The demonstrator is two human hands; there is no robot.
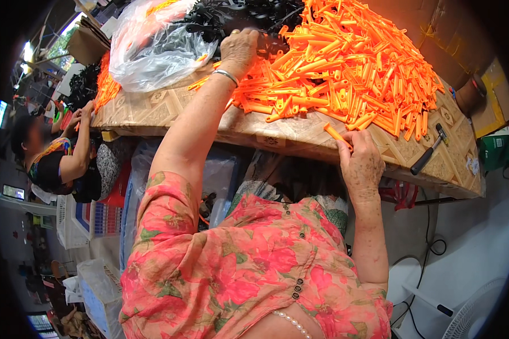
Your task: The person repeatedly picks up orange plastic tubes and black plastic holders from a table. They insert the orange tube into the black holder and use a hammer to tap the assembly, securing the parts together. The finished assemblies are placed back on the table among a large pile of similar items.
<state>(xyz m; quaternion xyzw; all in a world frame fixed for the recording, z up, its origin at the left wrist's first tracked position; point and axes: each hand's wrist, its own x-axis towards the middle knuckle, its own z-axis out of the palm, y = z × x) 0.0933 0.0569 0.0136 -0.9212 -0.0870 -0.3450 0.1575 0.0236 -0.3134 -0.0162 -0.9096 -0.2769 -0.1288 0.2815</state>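
Observation:
My right hand (362, 160) pinches an orange plastic piece (337, 137), shaped like a slim handle, at the table's near edge. The piece points up and to the left from my thumb and fingers. My left arm stretches far across the table, a metal bangle at its wrist. There my left hand (240, 50) is at the near side of a heap of black plastic parts (249, 14). Its fingers bend down out of sight, so their grip is hidden. A large pile of the same orange pieces (350, 73) covers the table between and beyond my hands.
A clear plastic bag (152, 56) lies left of my left hand. On the right of the patterned table (266, 133) rests a black-handled hammer (430, 150). Another person (62, 152) works at the far left. Cardboard boxes (495, 96) and a fan (475, 311) stand right.

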